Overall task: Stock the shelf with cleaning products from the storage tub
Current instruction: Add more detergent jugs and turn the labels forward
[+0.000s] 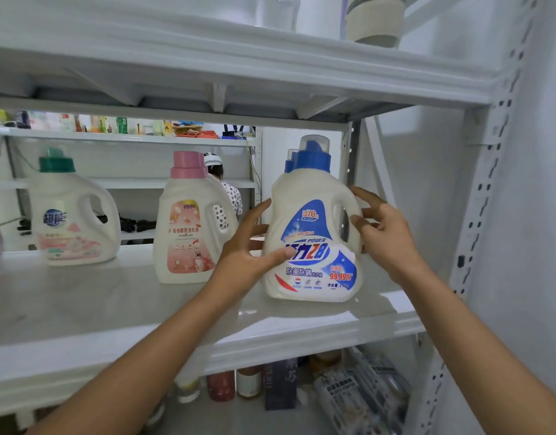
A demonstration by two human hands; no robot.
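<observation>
**Blue-capped jug upright at the shelf's right end**

We see the white plastic detergent jug with the blue cap and blue label [312, 233] standing on the white metal shelf [113, 324], near its right post. Its long axis is vertical, with the cap up, the label facing us and the handle turned right. The left hand [248, 246] lies against the jug's left side, fingers spread and thumb flat on the label. The right hand [386, 230] is at the handle side with its fingers splayed and loose; we cannot tell if they touch. Further left stand a pink-capped white jug [189, 224] and a green-capped white jug [73, 211], both upright.
</observation>
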